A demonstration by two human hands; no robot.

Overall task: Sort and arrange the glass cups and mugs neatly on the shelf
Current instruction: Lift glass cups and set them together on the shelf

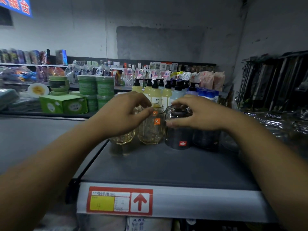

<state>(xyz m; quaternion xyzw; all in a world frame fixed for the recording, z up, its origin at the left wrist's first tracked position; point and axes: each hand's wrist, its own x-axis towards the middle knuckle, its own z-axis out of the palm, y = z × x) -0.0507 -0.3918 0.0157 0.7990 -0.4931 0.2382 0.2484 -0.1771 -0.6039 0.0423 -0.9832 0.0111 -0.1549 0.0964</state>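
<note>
Two amber glass cups stand side by side on the grey shelf [150,165]. My left hand [126,114] curls over the top of the left amber cup [122,138], its thumb close to the rim of the middle amber cup [152,130], which has an orange sticker. My right hand [198,114] grips the top of a dark grey glass [178,137] with a red sticker, fingers over the rim and thumb on its side. Another dark glass [206,137] stands just to its right, partly hidden by my right wrist.
Pump bottles [156,92] stand in rows right behind the cups. Green tubs and boxes [88,94] sit at the back left. Shiny wrapped goods [270,120] lie to the right. A red price label [120,200] marks the shelf's front edge.
</note>
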